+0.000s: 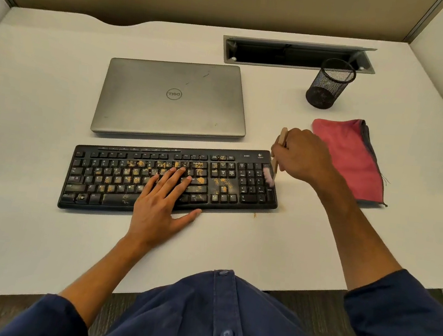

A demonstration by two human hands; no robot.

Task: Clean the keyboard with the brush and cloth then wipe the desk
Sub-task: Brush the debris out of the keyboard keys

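Over numpad, brush (275, 158) upright, bristles down

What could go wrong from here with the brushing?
1. The brush in the right hand works at the keyboard right edge; orange crumbs may scatter onto the desk, where one already lies.
2. The left hand lies flat over crumb-covered keys, so that patch could be missed or smeared.
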